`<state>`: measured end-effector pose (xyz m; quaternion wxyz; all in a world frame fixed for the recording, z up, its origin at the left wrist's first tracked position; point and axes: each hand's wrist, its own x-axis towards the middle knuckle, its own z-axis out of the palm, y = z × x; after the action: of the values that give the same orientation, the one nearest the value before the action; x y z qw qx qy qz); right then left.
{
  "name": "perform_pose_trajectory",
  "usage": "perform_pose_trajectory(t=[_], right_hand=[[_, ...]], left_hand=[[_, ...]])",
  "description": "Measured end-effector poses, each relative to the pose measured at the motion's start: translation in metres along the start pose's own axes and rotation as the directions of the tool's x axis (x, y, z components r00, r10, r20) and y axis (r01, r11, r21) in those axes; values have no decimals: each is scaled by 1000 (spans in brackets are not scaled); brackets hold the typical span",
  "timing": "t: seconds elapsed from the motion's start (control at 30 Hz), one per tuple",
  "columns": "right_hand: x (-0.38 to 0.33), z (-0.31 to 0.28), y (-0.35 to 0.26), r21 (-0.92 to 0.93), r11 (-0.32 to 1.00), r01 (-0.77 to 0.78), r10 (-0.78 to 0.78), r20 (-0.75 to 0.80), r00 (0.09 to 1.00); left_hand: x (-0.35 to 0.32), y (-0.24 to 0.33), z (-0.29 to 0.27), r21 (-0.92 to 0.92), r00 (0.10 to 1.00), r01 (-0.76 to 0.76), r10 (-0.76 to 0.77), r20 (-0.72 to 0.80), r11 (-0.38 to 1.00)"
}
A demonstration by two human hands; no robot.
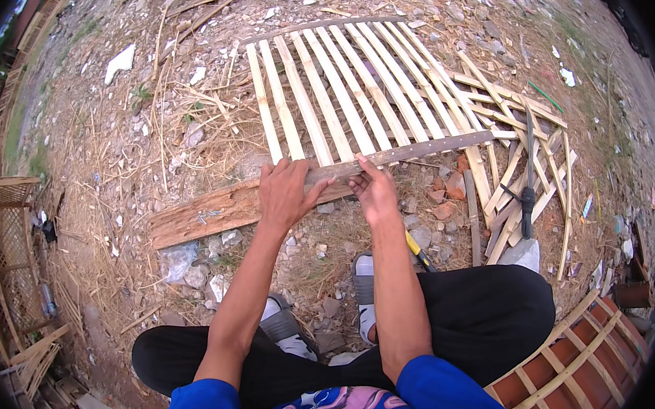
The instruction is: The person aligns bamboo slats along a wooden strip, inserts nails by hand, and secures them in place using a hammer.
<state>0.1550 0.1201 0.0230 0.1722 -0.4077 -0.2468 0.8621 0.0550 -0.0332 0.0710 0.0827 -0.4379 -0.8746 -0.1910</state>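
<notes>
A panel of pale bamboo slats point(340, 90) lies ahead of me, its slats fixed across a dark crossbar point(432, 147) at the near edge and another at the far edge. My left hand point(286, 191) is closed over the crossbar's left end, fingers on top and thumb pointing right. Just right of it, my right hand point(375, 191) grips the same bar with curled fingers; whether a small piece is also between them is hidden. A rough wooden plank point(211, 214) lies partly beneath that bar, with several loose nails point(207, 215) on it.
A yellow-and-black tool handle point(418, 252) lies beside my right foot. Loose bamboo strips point(507, 219) are piled at right, with a long dark-handled blade point(529, 178) on them. A lattice frame point(584, 371) stands at lower right, a woven panel point(12, 256) at left. Stones and straw cover the ground.
</notes>
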Motion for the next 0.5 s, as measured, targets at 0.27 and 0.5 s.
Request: perform_pose_trajectory(t=[0.27,0.5], right_hand=[[8,25,-22,-245,969,38,17,218,976],[63,36,-62,-463,886,-2,195,370,908]], left_hand=[[-23,24,-10,81,959,279,-272,-81,957],[-17,69,-22,-43,912,406,-403,72,913]])
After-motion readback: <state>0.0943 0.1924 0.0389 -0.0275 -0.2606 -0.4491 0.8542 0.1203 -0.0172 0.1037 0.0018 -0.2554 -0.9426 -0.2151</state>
